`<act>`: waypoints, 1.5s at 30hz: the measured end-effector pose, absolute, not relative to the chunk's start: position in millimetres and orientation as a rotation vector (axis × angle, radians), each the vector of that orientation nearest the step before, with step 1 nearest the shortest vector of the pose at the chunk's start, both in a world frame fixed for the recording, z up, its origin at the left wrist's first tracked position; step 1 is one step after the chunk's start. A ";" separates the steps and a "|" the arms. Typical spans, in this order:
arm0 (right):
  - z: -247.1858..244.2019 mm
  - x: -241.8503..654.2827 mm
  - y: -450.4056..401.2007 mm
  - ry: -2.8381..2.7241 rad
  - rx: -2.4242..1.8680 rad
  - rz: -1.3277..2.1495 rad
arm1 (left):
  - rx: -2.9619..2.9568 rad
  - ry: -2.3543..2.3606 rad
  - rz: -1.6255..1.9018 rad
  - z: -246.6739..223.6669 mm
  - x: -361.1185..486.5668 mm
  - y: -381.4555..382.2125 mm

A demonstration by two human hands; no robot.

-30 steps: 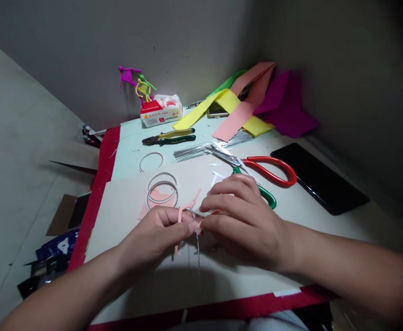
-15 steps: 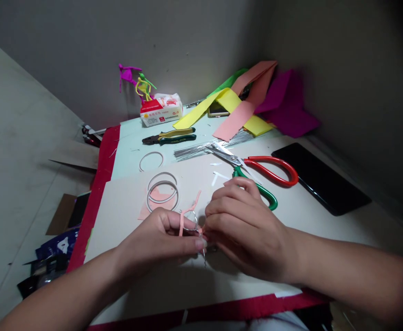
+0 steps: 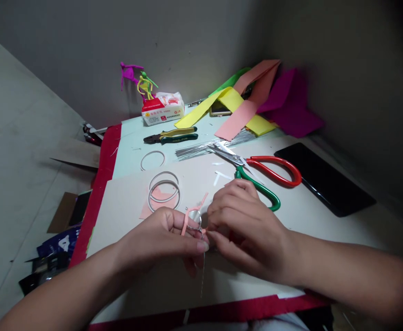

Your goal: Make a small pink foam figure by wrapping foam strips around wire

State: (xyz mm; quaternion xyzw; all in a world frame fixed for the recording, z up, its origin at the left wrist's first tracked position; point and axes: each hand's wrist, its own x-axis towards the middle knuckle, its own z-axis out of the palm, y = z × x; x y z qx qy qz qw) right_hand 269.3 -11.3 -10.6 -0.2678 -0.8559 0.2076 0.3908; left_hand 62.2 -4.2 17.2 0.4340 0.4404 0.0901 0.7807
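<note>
Low over the table, my left hand (image 3: 163,236) pinches a small wire figure (image 3: 195,219) with a loop of silvery wire and pink-wrapped limbs. A thin wire end hangs below the fingertips. My right hand (image 3: 246,225) is closed at the figure's right side, its thumb and forefinger on a short pink piece (image 3: 204,231). Tape rolls (image 3: 164,196) and a pink paper scrap (image 3: 147,209) lie just beyond my left hand. Scissors with one red and one green handle (image 3: 273,171) rest behind my right hand.
Pliers (image 3: 170,136), a bundle of wires (image 3: 194,149) and a tissue pack (image 3: 163,109) with small coloured figures (image 3: 144,86) sit farther back. Coloured paper strips (image 3: 235,120) lie by the wall. A black phone-like slab (image 3: 325,179) is at the right.
The wire figure has turned slightly between my fingers, and its loop shows rounder. More thin wire now hangs below. My right thumb has shifted. The whole view has moved a little.
</note>
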 end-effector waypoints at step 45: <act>-12.5 273.5 -13.8 -2.288 -0.600 0.077 | 1.020 1.116 0.203 20.3 71.9 -10.7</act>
